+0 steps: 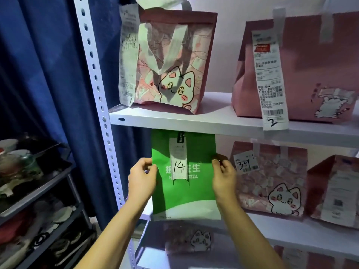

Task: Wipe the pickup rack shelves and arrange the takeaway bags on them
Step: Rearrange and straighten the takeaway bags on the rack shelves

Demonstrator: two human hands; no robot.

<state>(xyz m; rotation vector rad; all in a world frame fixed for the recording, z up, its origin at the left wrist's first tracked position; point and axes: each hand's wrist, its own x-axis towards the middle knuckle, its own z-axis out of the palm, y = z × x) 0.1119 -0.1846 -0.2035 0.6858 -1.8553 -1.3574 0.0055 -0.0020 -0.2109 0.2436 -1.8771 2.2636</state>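
Now my left hand (142,176) and my right hand (223,176) hold the green bag (184,193) by its two side edges, low in the middle of the frame. On each side the fingers (147,166) are curled and pinch the edge of the bag between thumb and fingers. The bag is flat, bright green with a darker green top and a white curved band at the bottom. White letters are printed on its front, and a narrow receipt (179,160) with a handwritten "14" hangs down its middle. The bag stands upright, long axis vertical, front toward me. Its bottom is at the front edge of the lower shelf (291,232), its top just under the upper shelf (194,121). To its right stands a pink cat bag (270,181) marked "39".
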